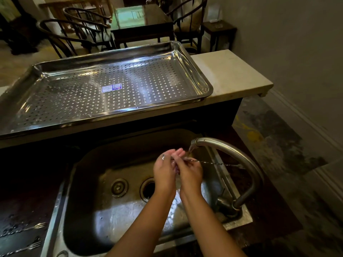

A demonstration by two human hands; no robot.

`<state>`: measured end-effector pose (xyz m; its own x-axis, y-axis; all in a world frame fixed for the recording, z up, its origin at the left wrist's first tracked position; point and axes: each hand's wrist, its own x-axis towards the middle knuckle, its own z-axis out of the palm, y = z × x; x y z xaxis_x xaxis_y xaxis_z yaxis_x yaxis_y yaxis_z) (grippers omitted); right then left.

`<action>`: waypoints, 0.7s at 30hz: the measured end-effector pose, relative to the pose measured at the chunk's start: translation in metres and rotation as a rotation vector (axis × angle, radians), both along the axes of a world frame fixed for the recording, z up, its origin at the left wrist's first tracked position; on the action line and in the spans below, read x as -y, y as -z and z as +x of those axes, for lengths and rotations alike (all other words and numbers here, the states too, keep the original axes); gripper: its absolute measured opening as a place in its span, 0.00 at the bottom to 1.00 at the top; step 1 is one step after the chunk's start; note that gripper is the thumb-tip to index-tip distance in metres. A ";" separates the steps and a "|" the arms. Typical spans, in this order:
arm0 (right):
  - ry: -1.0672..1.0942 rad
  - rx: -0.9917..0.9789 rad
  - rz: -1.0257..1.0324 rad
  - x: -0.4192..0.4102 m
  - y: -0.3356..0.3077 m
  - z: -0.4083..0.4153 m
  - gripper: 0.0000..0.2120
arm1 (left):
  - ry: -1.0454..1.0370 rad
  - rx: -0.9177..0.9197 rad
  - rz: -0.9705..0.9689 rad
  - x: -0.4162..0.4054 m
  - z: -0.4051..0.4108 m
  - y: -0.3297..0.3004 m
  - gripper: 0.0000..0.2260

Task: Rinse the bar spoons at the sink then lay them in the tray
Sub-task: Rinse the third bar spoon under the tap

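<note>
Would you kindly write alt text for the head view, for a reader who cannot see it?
Both hands, left and right, hold a twisted bar spoon under the running faucet over a steel sink. A perforated tray sits on the counter behind; two fork-tipped bar spoons lie left of the sink.

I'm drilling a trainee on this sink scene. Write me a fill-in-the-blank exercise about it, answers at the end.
1. Both hands, the left hand and the right hand, hold one bar spoon under the ____.
2. The perforated tray on the counter holds ____ spoons so far.
3. The two fork-tipped bar spoons still waiting lie to the ____ of the sink.
4. Water is ____ from the spout.

Answers: faucet; no; left; running
</note>
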<state>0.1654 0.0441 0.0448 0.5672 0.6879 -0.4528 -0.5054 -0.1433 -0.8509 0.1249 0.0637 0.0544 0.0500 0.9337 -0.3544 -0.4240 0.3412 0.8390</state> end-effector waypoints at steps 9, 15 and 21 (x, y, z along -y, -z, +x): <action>-0.088 -0.241 0.112 0.000 0.000 -0.005 0.09 | -0.147 -0.073 -0.043 -0.017 -0.053 -0.012 0.11; 0.078 -0.281 0.078 0.011 0.016 0.036 0.09 | -0.333 -0.062 -0.102 -0.035 -0.111 -0.026 0.11; -0.211 -0.341 0.114 0.003 0.010 0.021 0.19 | -0.286 -0.096 -0.100 -0.030 -0.107 -0.028 0.13</action>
